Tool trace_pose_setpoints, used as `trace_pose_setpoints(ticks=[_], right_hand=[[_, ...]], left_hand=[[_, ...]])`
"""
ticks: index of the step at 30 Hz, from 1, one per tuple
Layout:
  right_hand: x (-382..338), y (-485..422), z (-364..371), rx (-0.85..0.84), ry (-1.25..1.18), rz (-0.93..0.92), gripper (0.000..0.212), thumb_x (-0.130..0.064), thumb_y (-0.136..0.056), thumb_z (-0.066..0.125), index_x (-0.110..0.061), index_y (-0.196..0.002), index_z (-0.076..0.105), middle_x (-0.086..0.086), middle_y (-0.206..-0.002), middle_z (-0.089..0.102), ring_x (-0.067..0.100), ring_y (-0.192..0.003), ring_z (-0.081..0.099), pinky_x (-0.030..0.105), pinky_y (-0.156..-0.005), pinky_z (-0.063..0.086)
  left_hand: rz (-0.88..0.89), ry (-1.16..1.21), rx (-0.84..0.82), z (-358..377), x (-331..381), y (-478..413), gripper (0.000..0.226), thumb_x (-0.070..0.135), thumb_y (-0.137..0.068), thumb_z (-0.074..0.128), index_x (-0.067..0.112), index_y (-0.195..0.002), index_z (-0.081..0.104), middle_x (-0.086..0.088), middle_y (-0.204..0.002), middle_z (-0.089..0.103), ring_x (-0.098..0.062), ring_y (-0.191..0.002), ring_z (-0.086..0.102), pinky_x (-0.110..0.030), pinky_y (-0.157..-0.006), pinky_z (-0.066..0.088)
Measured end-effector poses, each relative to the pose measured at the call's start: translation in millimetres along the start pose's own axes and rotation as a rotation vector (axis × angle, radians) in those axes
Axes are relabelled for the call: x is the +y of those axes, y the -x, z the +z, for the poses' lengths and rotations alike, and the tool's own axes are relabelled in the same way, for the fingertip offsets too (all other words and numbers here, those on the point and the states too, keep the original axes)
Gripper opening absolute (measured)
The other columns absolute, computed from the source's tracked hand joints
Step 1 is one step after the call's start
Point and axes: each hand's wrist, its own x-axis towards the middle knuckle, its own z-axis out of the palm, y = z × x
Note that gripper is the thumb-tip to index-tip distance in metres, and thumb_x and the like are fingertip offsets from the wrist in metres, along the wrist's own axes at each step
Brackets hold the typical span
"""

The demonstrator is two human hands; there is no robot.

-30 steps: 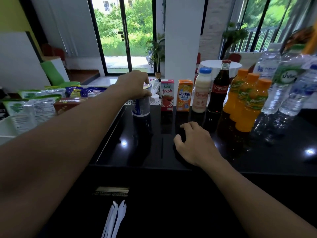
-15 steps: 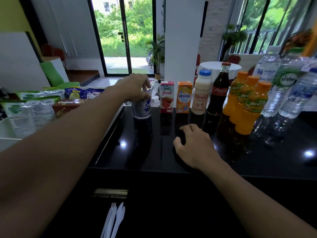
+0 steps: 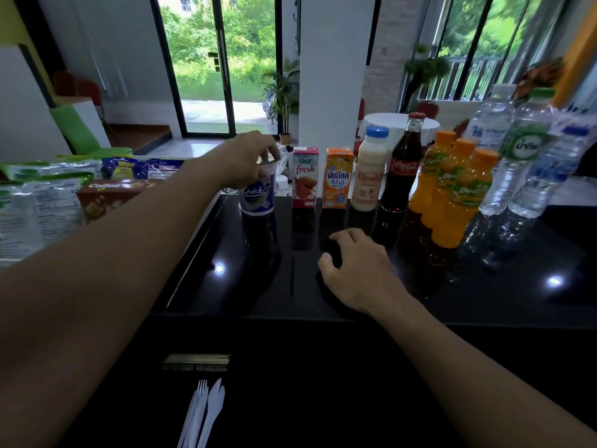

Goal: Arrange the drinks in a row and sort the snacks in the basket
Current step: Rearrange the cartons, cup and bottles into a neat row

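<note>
1 drink is being placed: the left hand (image 3: 248,158) is gripping the cup (image 3: 258,198) by its rim at the row's left end, beside 2 cartons (image 3: 304,179). The right hand (image 3: 358,270) is lying slack and empty on the worktop (image 3: 484,292). Beyond are standing 1 milk bottle (image 3: 370,176), 1 cola bottle (image 3: 402,169), 3 orange bottles (image 3: 465,202) and 3 water bottles (image 3: 523,163). Likely next: releasing cleanly, then sorting the snack packets (image 3: 109,194).

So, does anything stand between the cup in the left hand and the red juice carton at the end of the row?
Nothing visible does. The left hand grips the Quick cup by its rim, and only a bare strip of black counter separates it from the red carton.
</note>
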Motion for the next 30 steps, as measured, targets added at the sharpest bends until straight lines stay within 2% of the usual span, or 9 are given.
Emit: trace_pose_setpoints(ticks=[3, 6, 13, 17, 19, 22, 24, 27, 30], right_hand=[[0.3, -0.8, 1.6, 0.005, -0.006, 0.001, 0.054, -0.047, -0.097, 0.042, -0.020, -0.144, 0.045, 0.000, -0.145, 0.044, 0.019, -0.136, 0.039, 0.039, -0.116, 0.028], [0.8, -1.0, 2.8, 0.009, -0.004, -0.004, 0.054, -0.047, -0.096, 0.042, -0.020, -0.143, 0.046, 0.000, -0.145, 0.045, 0.018, -0.136, 0.039, 0.039, -0.117, 0.027], [0.9, -2.6, 3.6, 0.023, 0.008, -0.007, 0.055, -0.047, -0.096, 0.043, -0.020, -0.143, 0.046, -0.001, -0.145, 0.045, 0.016, -0.135, 0.041, 0.038, -0.115, 0.026], [1.4, -3.1, 3.2, 0.020, 0.009, -0.005, 0.055, -0.048, -0.096, 0.042, -0.020, -0.143, 0.047, -0.001, -0.145, 0.045, 0.017, -0.134, 0.041, 0.038, -0.115, 0.027], [1.5, -2.6, 2.4, 0.018, 0.009, -0.007, 0.056, -0.048, -0.096, 0.042, -0.020, -0.144, 0.046, -0.001, -0.145, 0.045, 0.017, -0.134, 0.041, 0.038, -0.115, 0.028], [1.8, -1.9, 1.3, 0.016, -0.003, -0.012, 0.056, -0.048, -0.096, 0.042, -0.018, -0.144, 0.046, -0.001, -0.145, 0.045, 0.017, -0.135, 0.041, 0.038, -0.115, 0.028], [1.9, -1.9, 1.2, 0.011, -0.003, -0.016, 0.057, -0.048, -0.096, 0.043, -0.018, -0.144, 0.046, -0.001, -0.145, 0.045, 0.017, -0.135, 0.040, 0.039, -0.116, 0.028], [1.7, -1.7, 0.6, 0.009, -0.024, -0.019, 0.055, -0.047, -0.096, 0.048, -0.016, -0.141, 0.051, -0.001, -0.143, 0.048, 0.018, -0.134, 0.043, 0.038, -0.115, 0.030], [3.5, -3.8, -3.2, 0.023, -0.072, -0.022, 0.048, -0.042, -0.093, 0.055, -0.015, -0.133, 0.058, 0.000, -0.135, 0.055, 0.020, -0.128, 0.048, 0.038, -0.111, 0.038]], left_hand=[[0.010, -0.084, -0.045, -4.2, -2.5, -1.0, 0.053, 0.006, -0.085, 0.069, 0.012, -0.135, 0.054, -0.010, -0.123, 0.054, -0.029, -0.111, 0.054, -0.040, -0.086, 0.050], [0.035, -0.143, -0.060, -7.7, -6.3, -0.9, 0.050, 0.007, -0.087, 0.068, 0.013, -0.135, 0.057, -0.013, -0.123, 0.053, -0.031, -0.111, 0.053, -0.042, -0.087, 0.048], [0.006, -0.102, -0.056, -6.6, -6.1, 2.6, 0.048, 0.007, -0.089, 0.064, 0.013, -0.136, 0.056, -0.014, -0.126, 0.050, -0.034, -0.116, 0.049, -0.044, -0.092, 0.047], [-0.006, -0.065, -0.051, -4.6, -5.5, 7.5, 0.063, 0.009, -0.087, 0.069, 0.015, -0.144, 0.044, -0.012, -0.138, 0.041, -0.031, -0.128, 0.040, -0.044, -0.103, 0.039], [0.051, -0.097, 0.053, -4.2, -0.1, 14.0, 0.067, 0.012, -0.084, 0.071, 0.018, -0.145, 0.042, -0.011, -0.136, 0.043, -0.030, -0.126, 0.039, -0.045, -0.104, 0.036], [0.140, -0.154, 0.291, 3.4, 21.7, 35.7, 0.047, 0.017, -0.086, 0.065, 0.021, -0.132, 0.053, -0.007, -0.122, 0.050, -0.027, -0.116, 0.043, -0.042, -0.098, 0.033], [0.112, -0.106, 0.322, 21.6, 37.7, 59.8, 0.034, 0.020, -0.088, 0.061, 0.021, -0.122, 0.058, -0.004, -0.118, 0.054, -0.025, -0.114, 0.046, -0.041, -0.097, 0.034], [-0.005, -0.038, 0.182, 61.0, 45.9, 98.5, 0.033, 0.029, -0.091, 0.058, 0.021, -0.122, 0.058, -0.002, -0.121, 0.054, -0.024, -0.116, 0.048, -0.040, -0.099, 0.040], [-0.132, 0.000, 0.003, 86.4, 41.6, 122.8, 0.043, 0.041, -0.097, 0.048, 0.019, -0.134, 0.052, 0.000, -0.136, 0.049, -0.022, -0.125, 0.045, -0.036, -0.103, 0.038]])
